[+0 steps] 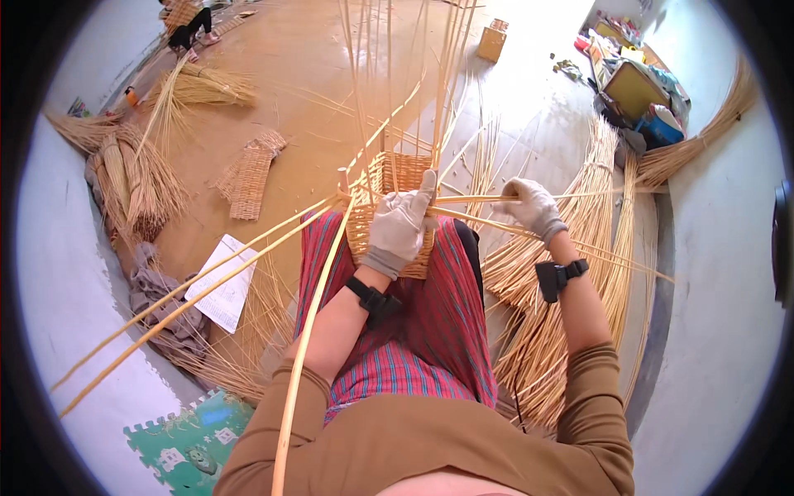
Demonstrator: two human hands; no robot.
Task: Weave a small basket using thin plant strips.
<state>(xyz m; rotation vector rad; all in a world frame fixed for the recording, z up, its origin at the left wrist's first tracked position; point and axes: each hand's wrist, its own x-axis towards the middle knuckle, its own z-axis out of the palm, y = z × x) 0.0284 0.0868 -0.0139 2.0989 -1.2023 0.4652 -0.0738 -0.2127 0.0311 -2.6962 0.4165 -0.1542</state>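
Note:
A half-woven wicker basket (361, 234) rests between my knees, with tall upright stakes rising from its far side. My left hand (399, 227), in a pale glove, grips the basket's near right part, one finger pointing up along a stake. Off to the right, my right hand (533, 207), also gloved, has its fingers closed round a wicker rod (471, 198) that runs out from the basket. Another rod passes just below that hand. From the basket's left corner, long thick rods (194, 310) stretch toward the lower left, and one comes back past my left arm.
Bundles of wicker rods (571, 322) lie on the floor to my right, with more bundles (136, 182) at left. Woven panels (250, 183), a paper sheet (223, 283) and a green foam mat (190, 442) are on the left. Another person (186, 29) sits far left.

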